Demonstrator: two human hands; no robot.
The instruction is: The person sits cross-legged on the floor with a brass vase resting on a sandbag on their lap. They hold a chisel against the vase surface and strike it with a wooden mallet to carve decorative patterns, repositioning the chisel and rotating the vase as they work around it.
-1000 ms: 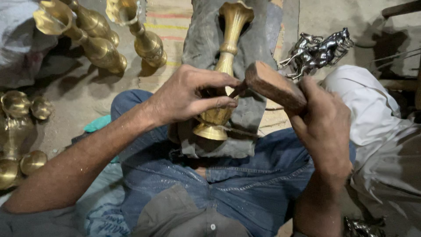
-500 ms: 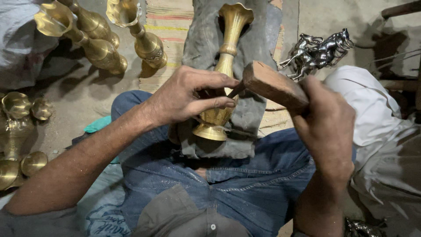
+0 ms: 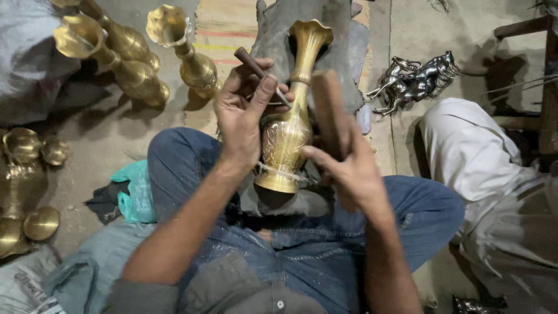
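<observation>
One brass vase [image 3: 289, 125] lies on the lap, on a grey cloth [image 3: 343, 40]. The left hand [image 3: 244, 113] pinches a chisel [image 3: 256, 70]; the right hand [image 3: 349, 168] grips a wooden mallet [image 3: 326, 110]. Three other vases [image 3: 125, 43] stand at the left.

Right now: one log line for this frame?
left hand: grips chisel | right hand: grips wooden mallet | brass vase: lying on lap | nearby: silver horse figurine

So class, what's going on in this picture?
A person sits cross-legged with a brass vase lying across the lap. The left hand holds a thin wooden-handled tool against the vase's neck; the right hand grips a wooden block beside it. More brass vases and a silver horse figurine lie nearby.
</observation>
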